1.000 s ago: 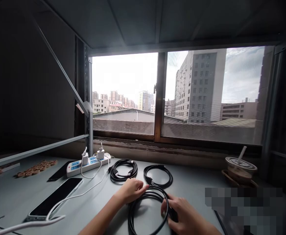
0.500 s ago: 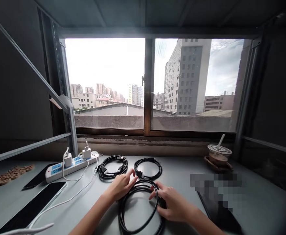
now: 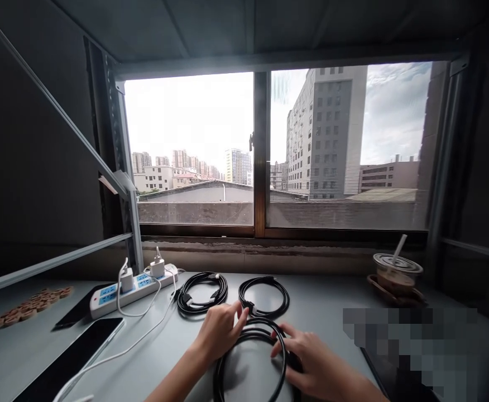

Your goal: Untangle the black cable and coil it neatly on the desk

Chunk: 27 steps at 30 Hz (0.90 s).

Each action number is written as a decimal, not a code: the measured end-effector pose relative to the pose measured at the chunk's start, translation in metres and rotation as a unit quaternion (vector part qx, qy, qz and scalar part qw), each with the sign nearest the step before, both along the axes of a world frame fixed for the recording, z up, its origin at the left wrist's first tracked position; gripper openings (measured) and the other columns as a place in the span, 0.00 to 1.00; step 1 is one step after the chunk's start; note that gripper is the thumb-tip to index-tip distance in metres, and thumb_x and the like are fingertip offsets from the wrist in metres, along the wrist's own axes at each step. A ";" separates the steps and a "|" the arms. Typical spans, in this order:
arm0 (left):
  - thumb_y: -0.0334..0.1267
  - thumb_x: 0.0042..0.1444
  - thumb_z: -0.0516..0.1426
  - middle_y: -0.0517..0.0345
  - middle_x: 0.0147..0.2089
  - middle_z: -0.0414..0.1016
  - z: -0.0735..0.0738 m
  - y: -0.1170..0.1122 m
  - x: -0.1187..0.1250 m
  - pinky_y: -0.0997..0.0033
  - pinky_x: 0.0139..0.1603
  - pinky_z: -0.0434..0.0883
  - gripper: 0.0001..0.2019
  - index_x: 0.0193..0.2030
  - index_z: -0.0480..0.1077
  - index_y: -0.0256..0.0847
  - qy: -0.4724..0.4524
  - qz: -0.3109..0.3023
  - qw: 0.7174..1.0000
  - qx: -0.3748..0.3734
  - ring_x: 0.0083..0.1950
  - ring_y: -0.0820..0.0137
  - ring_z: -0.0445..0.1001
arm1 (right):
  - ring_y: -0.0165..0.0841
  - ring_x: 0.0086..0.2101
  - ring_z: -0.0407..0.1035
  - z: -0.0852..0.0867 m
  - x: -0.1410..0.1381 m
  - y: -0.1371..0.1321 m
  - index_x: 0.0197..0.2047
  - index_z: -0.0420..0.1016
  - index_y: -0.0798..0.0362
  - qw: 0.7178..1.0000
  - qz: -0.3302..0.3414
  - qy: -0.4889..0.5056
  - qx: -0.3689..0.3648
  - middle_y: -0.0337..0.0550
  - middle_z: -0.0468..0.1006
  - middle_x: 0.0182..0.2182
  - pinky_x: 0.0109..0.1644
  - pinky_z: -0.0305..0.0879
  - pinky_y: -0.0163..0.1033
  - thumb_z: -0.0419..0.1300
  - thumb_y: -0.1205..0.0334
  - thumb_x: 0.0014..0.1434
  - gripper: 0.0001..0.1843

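Note:
A loosely coiled black cable (image 3: 218, 379) lies in front of me on the grey table, its near end running out of the picture. My left hand (image 3: 221, 330) is at the upper left of the coil, thumb and forefinger closed at the cable. On the opposite side, my right hand (image 3: 311, 354) has its fingers curled round the coil's right strands, with the thumb lower down. Just beyond my hands rest two more coils: a black cable with pale-tipped plugs (image 3: 202, 307) at left and a thinner black cable coil (image 3: 284, 298) at right.
At left stand a white power strip (image 3: 133, 293) with chargers, a white cord (image 3: 139, 338), a dark phone (image 3: 72, 360), another dark flat device (image 3: 77, 308) and small wooden pieces (image 3: 27, 308). A lidded drink cup (image 3: 397, 273) stands at right on a brown holder (image 3: 378, 289). A window lies behind.
The view has shifted, so the whole scene sits slightly lower and further right. Both hands stay at the same coil, with little change in their grip.

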<state>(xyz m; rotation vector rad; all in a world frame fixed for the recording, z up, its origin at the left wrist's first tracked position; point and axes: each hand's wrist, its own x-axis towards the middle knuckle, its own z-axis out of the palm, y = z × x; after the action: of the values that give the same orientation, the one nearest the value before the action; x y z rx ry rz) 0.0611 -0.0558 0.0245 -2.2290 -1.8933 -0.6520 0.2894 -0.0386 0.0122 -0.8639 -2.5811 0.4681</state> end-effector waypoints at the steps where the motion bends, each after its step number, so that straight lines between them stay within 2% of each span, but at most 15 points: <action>1: 0.48 0.63 0.39 0.56 0.23 0.70 0.001 0.000 0.000 0.72 0.30 0.57 0.21 0.28 0.65 0.39 -0.006 0.013 1.000 0.001 0.27 0.68 0.69 | 0.32 0.36 0.71 0.000 0.001 0.000 0.40 0.75 0.41 1.000 0.002 0.000 0.002 0.37 0.72 0.45 0.39 0.59 0.33 0.53 0.64 0.52 0.14; 4: 0.49 0.62 0.40 0.56 0.24 0.70 0.003 0.000 0.000 0.72 0.31 0.57 0.22 0.27 0.64 0.39 -0.047 0.061 0.997 -0.015 0.28 0.67 0.69 | 0.32 0.36 0.70 0.002 0.002 0.001 0.39 0.76 0.43 1.000 0.011 0.005 0.007 0.38 0.72 0.44 0.38 0.59 0.33 0.53 0.65 0.52 0.14; 7: 0.50 0.62 0.39 0.54 0.24 0.70 0.000 0.001 0.001 0.72 0.31 0.57 0.24 0.25 0.64 0.39 -0.098 0.097 0.989 -0.060 0.29 0.67 0.70 | 0.27 0.29 0.68 0.003 0.003 0.006 0.37 0.76 0.46 1.000 0.011 0.016 -0.006 0.38 0.73 0.44 0.35 0.58 0.31 0.52 0.67 0.51 0.14; 9: 0.50 0.62 0.39 0.53 0.26 0.71 -0.006 0.002 0.002 0.71 0.31 0.57 0.25 0.23 0.64 0.39 -0.100 0.093 0.987 -0.086 0.30 0.66 0.70 | 0.23 0.24 0.64 0.002 0.004 0.010 0.36 0.75 0.47 0.999 0.001 0.024 -0.025 0.37 0.73 0.45 0.32 0.57 0.31 0.52 0.68 0.50 0.14; 12: 0.50 0.61 0.39 0.52 0.26 0.72 -0.014 0.005 0.002 0.70 0.31 0.56 0.25 0.22 0.65 0.38 -0.079 0.071 0.990 -0.091 0.31 0.65 0.70 | 0.24 0.24 0.64 -0.002 0.002 0.014 0.35 0.73 0.48 0.999 -0.023 0.035 -0.032 0.36 0.74 0.40 0.32 0.56 0.31 0.52 0.68 0.50 0.12; 14: 0.52 0.61 0.38 0.52 0.25 0.71 -0.017 0.007 0.002 0.70 0.31 0.56 0.27 0.21 0.64 0.38 -0.079 0.064 0.991 -0.087 0.30 0.66 0.69 | 0.26 0.25 0.64 -0.005 0.000 0.016 0.36 0.71 0.48 0.997 -0.051 0.038 -0.031 0.35 0.75 0.34 0.32 0.56 0.32 0.51 0.66 0.53 0.10; 17: 0.56 0.59 0.39 0.53 0.24 0.68 -0.017 0.007 0.003 0.70 0.30 0.55 0.28 0.19 0.61 0.38 -0.090 0.071 0.989 -0.088 0.28 0.68 0.66 | 0.27 0.25 0.63 -0.007 -0.002 0.017 0.42 0.68 0.47 0.993 -0.087 0.064 -0.054 0.36 0.75 0.34 0.35 0.57 0.34 0.49 0.58 0.58 0.11; 20: 0.60 0.56 0.40 0.56 0.22 0.65 -0.015 0.006 0.005 0.71 0.29 0.53 0.29 0.17 0.57 0.39 -0.115 0.069 0.986 -0.101 0.26 0.70 0.63 | 0.27 0.27 0.64 -0.008 -0.002 0.020 0.51 0.63 0.48 0.981 -0.090 0.117 -0.123 0.38 0.73 0.36 0.36 0.61 0.35 0.46 0.52 0.61 0.17; 22: 0.62 0.55 0.41 0.58 0.21 0.63 -0.015 0.006 0.007 0.71 0.28 0.53 0.28 0.18 0.56 0.39 -0.139 0.051 0.983 -0.108 0.26 0.71 0.61 | 0.28 0.28 0.65 -0.007 0.000 0.023 0.55 0.59 0.49 0.968 -0.080 0.135 -0.197 0.41 0.72 0.36 0.29 0.62 0.32 0.46 0.49 0.61 0.22; 24: 0.63 0.53 0.43 0.60 0.21 0.61 -0.017 0.006 0.009 0.72 0.28 0.52 0.28 0.19 0.56 0.39 -0.158 0.030 0.980 -0.115 0.26 0.72 0.59 | 0.28 0.28 0.66 -0.004 0.001 0.027 0.57 0.58 0.50 0.955 -0.064 0.125 -0.260 0.45 0.71 0.40 0.21 0.59 0.29 0.49 0.49 0.59 0.25; 27: 0.64 0.50 0.46 0.64 0.20 0.55 -0.018 0.008 0.013 0.73 0.27 0.51 0.28 0.19 0.53 0.39 -0.209 0.008 0.969 -0.129 0.25 0.74 0.55 | 0.26 0.26 0.66 0.002 0.001 0.032 0.55 0.61 0.52 0.943 -0.044 0.102 -0.315 0.46 0.71 0.42 0.16 0.57 0.27 0.51 0.51 0.57 0.25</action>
<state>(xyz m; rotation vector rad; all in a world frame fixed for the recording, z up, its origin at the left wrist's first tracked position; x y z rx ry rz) 0.0740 -0.0477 0.0067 -2.3713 -2.3070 -0.9907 0.2905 -0.0062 0.0139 -1.0521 -2.2013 1.3231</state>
